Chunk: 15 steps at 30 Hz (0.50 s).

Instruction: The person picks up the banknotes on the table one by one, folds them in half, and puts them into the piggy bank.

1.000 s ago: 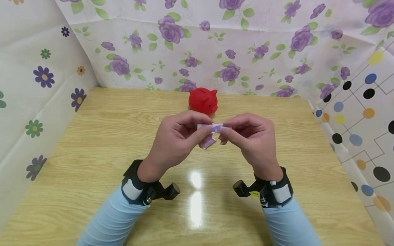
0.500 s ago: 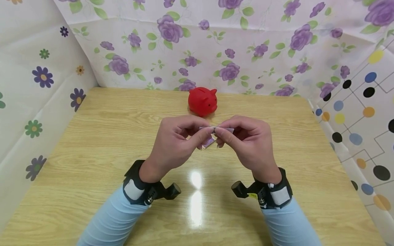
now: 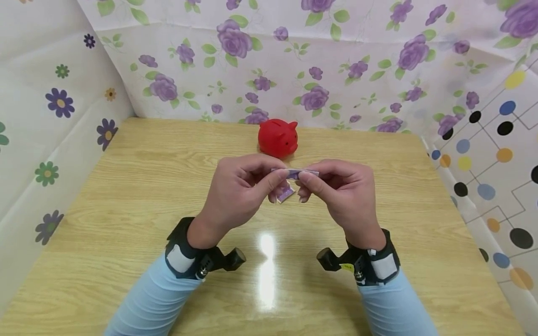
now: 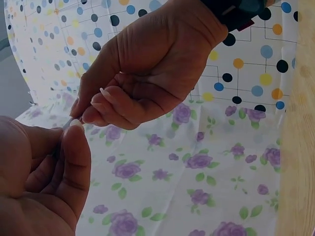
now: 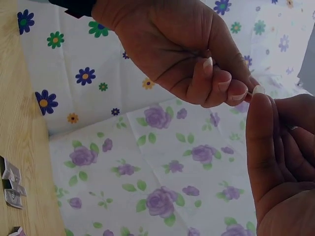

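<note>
L hand (image 3: 239, 196) & R hand (image 3: 349, 198) both pinching a small purple strip (image 3: 293, 174) above the table (image 3: 168, 149), near side of the red piggy bank (image 3: 277, 138). Only head cam gets the piggy bank. R wrist cam catches a few folded bits (image 5: 14, 189) on the table; head cam just 1 purple piece (image 3: 286, 193). Vs 0.5s ago, thumbs are further apart, more purple showing btwn.

Readable text: none | yellow tag (image 3: 347, 267), right wrist mount (image 3: 358, 264): marks too small
</note>
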Each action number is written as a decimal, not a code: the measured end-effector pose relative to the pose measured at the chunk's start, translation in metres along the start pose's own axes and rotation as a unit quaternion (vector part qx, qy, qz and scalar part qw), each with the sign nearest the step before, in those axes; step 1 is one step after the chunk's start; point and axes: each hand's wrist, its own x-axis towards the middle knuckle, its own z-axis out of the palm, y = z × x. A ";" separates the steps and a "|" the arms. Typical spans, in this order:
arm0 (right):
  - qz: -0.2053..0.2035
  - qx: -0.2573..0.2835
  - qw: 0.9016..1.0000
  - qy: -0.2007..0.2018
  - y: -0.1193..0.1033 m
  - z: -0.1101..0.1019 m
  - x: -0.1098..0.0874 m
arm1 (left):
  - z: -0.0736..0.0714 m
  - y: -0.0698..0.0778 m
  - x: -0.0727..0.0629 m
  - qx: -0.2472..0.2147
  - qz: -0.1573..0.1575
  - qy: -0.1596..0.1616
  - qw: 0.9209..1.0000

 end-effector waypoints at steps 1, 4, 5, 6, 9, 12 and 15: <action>0.000 0.000 1.000 0.001 0.000 0.000 0.000 | 0.000 0.000 0.000 0.001 -0.001 0.000 1.000; -0.001 -0.004 1.000 0.006 0.002 -0.001 0.001 | -0.001 -0.001 0.001 0.002 -0.010 -0.003 1.000; -0.003 -0.005 1.000 0.007 0.002 -0.001 0.002 | -0.002 -0.001 0.001 0.003 -0.013 -0.004 1.000; -0.005 -0.005 1.000 0.008 0.003 -0.001 0.002 | -0.003 -0.002 0.001 0.003 -0.018 -0.005 1.000; -0.012 -0.006 1.000 0.009 0.004 -0.001 0.002 | -0.004 -0.004 0.002 0.004 -0.032 -0.008 0.999; -0.014 -0.014 1.000 0.014 0.006 -0.001 0.003 | -0.005 -0.006 0.003 0.005 -0.047 -0.010 0.999; -0.021 -0.038 0.998 0.034 0.008 -0.001 0.004 | -0.007 -0.007 0.003 0.005 -0.066 -0.012 0.998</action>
